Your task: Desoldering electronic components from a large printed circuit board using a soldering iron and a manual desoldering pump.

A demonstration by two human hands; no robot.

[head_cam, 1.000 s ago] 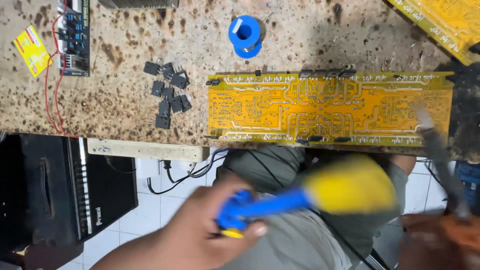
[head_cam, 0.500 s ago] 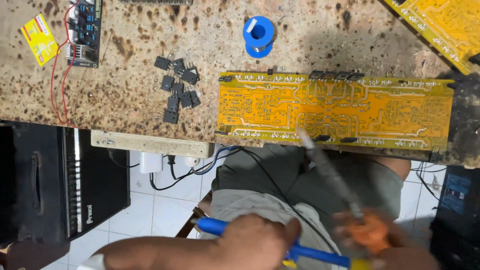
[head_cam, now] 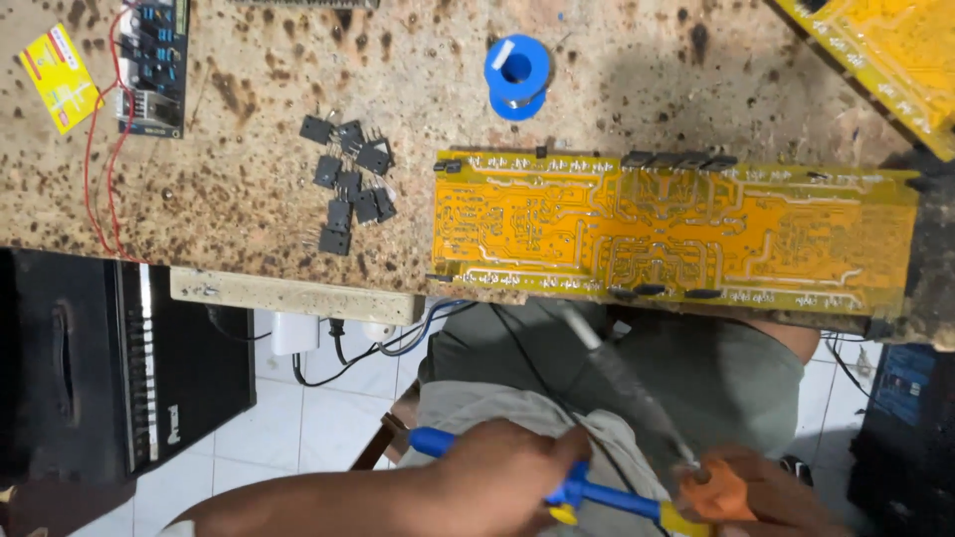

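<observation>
Two hands low, left hand (head_cam: pixel 497 477) gripping blue-yellow tool (head_cam: pixel 587 490), right hand (head_cam: pixel 771 497) seemingly clasping orange-handled iron (head_cam: pixel 637 393)

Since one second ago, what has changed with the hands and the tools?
The left hand has sunk toward the lap, still gripping the blue and yellow tool, now level. The right hand keeps the soldering iron, tip up near the yellow circuit board. Board, solder spool and black components stayed put.
</observation>
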